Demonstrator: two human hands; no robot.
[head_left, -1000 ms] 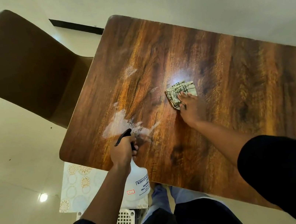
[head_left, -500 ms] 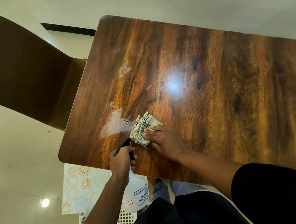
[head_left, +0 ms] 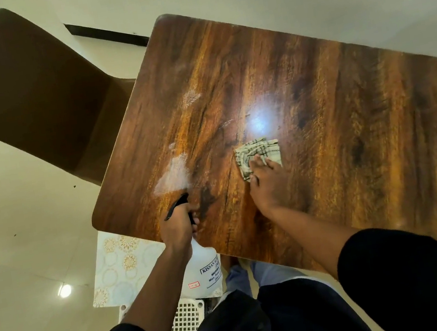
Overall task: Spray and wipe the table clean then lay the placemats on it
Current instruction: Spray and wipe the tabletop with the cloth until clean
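The right hand (head_left: 267,183) is pressing a cloth (head_left: 257,155) flat-fingered onto the table (head_left: 347,116) while the left hand (head_left: 178,224) is gripping the spray bottle (head_left: 202,268), white spray patches (head_left: 174,173) are still awaiting wiping, and the placemats (head_left: 122,269) are lying unlaid below.

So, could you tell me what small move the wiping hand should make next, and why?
Probably slide the cloth under the right hand leftward onto the white spray patch, which sits unwiped on the table just ahead of the spray bottle.

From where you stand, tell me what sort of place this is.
Probably a home dining area: a wood-grain table with a brown chair drawn up beside it, glossy floor tiles, and patterned placemats waiting below the table's edge.
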